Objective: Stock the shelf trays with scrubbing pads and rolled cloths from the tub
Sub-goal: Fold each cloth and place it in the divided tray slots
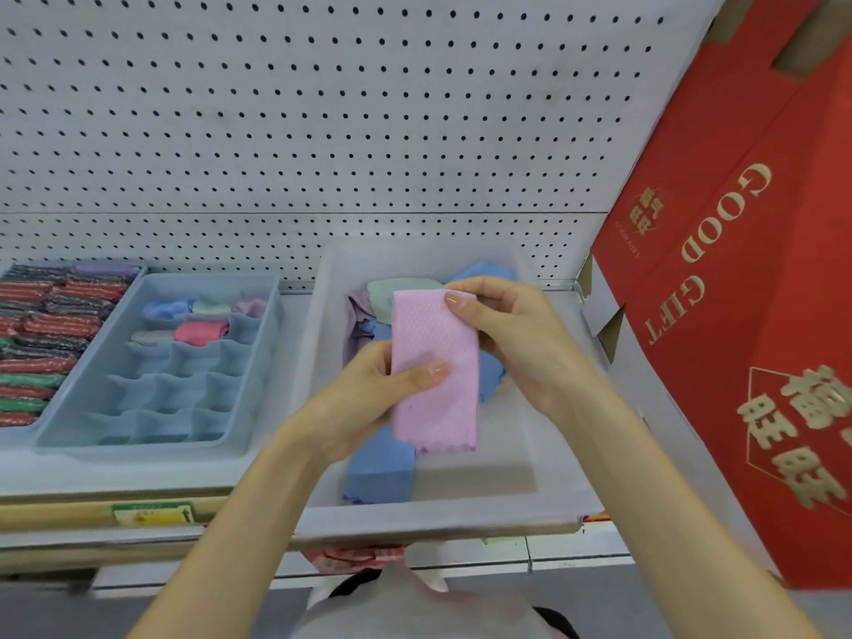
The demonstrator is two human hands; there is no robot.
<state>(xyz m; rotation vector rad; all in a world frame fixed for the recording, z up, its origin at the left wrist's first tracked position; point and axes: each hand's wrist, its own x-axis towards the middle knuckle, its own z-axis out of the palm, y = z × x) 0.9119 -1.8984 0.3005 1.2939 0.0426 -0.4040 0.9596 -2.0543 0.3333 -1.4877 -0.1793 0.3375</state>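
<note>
Here I saw pink cloth [433, 366] folded flat, held over clear tub [530, 454]: left hand [369, 398] pinching lower edge, right hand [502, 334] gripping top corner. Risks I judged: loose roll springing open; rolled cloth snagging divider tray [258, 362] cells.

A pale pink cloth [433, 368] with a fine waffle pattern and a scalloped lower edge is seen at the centre of the frame. Below it a blue cloth [378, 472] is seen, and behind it a mint green cloth [401, 292] and a lilac one, all inside a translucent whitish tub [521, 454]. At the left, a grey-blue divider tray [249, 362] is filled with rolls in blue, mint, lilac, red-pink and grey. At the far left, scrubbing pads [41, 343] in red, green and dark tones are lined up. The pegboard [299, 122] is white with black holes. At the right, a red box [737, 315] is marked with gold letters.
</note>
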